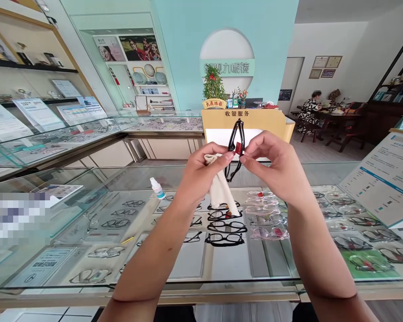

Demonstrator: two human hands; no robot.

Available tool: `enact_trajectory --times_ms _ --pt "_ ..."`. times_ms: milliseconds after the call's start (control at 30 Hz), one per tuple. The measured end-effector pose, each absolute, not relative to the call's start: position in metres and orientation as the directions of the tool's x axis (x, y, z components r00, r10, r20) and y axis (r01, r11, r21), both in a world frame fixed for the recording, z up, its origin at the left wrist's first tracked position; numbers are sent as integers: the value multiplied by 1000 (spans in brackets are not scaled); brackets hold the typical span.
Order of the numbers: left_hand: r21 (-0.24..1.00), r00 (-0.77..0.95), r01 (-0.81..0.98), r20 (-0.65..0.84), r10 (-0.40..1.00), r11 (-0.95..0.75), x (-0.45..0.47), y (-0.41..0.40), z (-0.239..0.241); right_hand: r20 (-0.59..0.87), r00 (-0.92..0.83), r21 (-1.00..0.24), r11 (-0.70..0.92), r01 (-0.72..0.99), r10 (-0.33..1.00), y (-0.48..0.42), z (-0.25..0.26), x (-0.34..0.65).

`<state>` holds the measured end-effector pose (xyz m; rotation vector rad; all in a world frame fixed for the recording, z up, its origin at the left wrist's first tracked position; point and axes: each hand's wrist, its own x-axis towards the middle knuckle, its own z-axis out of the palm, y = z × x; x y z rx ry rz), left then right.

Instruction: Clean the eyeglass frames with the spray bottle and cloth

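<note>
A pair of black-framed eyeglasses (231,171) is held up on edge between my two hands, above the glass counter. A small red label shows on one lens. My left hand (204,167) is closed on the frame's left side and also grips a cream cleaning cloth (218,190) that hangs down below it. With thumb and fingers pinched, my right hand (268,158) holds the right side of the same eyeglasses. Under my hands, several black eyeglasses (225,227) lie in a column, with clear and pink-tinted eyeglasses (267,219) beside them.
A white spray bottle (157,188) stands on the counter left of my hands. The glass display counter (248,282) spans the front, with a printed sign (386,174) at right. Beyond stands a yellow cashier desk (272,120); a person (310,112) sits at a table far right.
</note>
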<state>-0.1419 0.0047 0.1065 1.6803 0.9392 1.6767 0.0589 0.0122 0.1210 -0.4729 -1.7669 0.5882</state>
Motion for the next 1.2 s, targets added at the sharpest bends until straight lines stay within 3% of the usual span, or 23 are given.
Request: enact_trajectory --times_ms 700,1000,1200 --pt "793 -65 131 605 793 -595 -143 3 105 760 -262 -592 800 100 595 11 123 63" --pt "746 -55 289 639 767 -600 -152 8 106 835 -101 -476 801 362 541 16 119 67" --pt "744 -26 377 603 797 -551 -165 10 109 909 -97 -264 739 620 406 23 120 72"
